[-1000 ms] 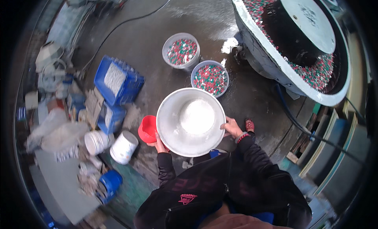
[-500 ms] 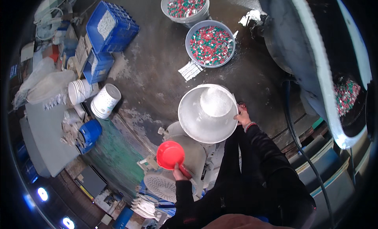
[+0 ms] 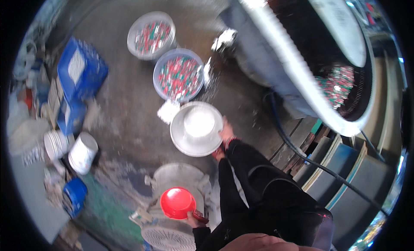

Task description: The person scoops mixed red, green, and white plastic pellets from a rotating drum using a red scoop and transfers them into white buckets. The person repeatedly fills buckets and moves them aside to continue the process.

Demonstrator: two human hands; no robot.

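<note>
My left hand (image 3: pixel 193 219) is closed around the handle of a red plastic dipper (image 3: pixel 177 203), held over a pale round machine (image 3: pixel 179 173). The dipper's bowl faces up and looks empty. My right hand (image 3: pixel 226 132) grips the near right rim of a wide white bucket (image 3: pixel 177 138). Inside the bucket lies a white heap of powder or fine granules (image 3: pixel 199 121); blur hides which. The bucket is tilted, its mouth toward me, beyond the machine.
Two tubs, a nearer one (image 3: pixel 156 83) and a farther one (image 3: pixel 130 40), hold red, green and white pieces. A large drum-like machine (image 3: pixel 293 65) with similar pieces stands right, a dark hose (image 3: pixel 297 151) beside it. Blue crates (image 3: pixel 97 72) and white buckets (image 3: pixel 84 152) stand left.
My right hand has carried the white bucket farther from the pale machine, toward the nearer tub. The dipper stays in my left hand over the machine. The view has swung right.
</note>
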